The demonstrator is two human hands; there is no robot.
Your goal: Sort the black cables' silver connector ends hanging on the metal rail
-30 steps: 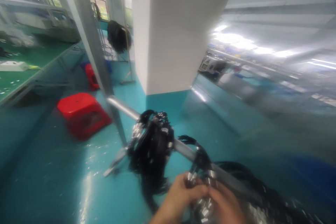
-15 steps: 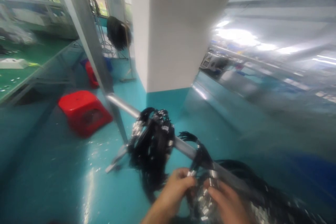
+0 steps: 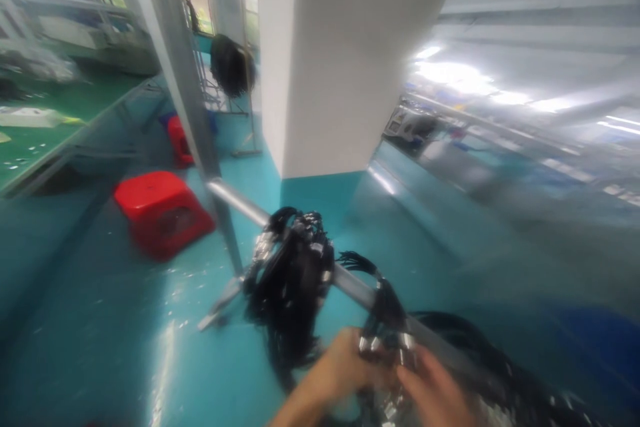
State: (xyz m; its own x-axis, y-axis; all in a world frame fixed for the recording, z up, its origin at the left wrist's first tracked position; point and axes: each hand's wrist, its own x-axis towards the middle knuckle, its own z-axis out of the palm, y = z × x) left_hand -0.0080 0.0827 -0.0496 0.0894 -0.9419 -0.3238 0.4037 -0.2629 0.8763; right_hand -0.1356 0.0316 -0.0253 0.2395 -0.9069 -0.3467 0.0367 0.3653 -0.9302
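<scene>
A bunch of black cables (image 3: pixel 387 303) hangs over the metal rail (image 3: pixel 240 201), with shiny silver ends or wrapping lower down. My left hand (image 3: pixel 343 363) is closed at the left side of this bunch, its fingertips partly hidden behind the strands. From the right, my right hand (image 3: pixel 435 387) pinches the same cables close to the silver parts. The two hands nearly meet, and motion blur softens the fingers. Left of them on the rail is a thicker bundle of black cables (image 3: pixel 295 280), apart from my grip.
More black cables (image 3: pixel 465 333) lie along the rail at lower right. A slanted metal post (image 3: pixel 175 60) joins the rail's far end. A red stool (image 3: pixel 163 213) stands on the teal floor at left. The white pillar (image 3: pixel 345 67) rises ahead; a green-topped table (image 3: pixel 90 120) is far left.
My left hand has shifted slightly right and in behind the cables, closer to my right hand. The right hand stays nearly in place. The view has moved a little.
</scene>
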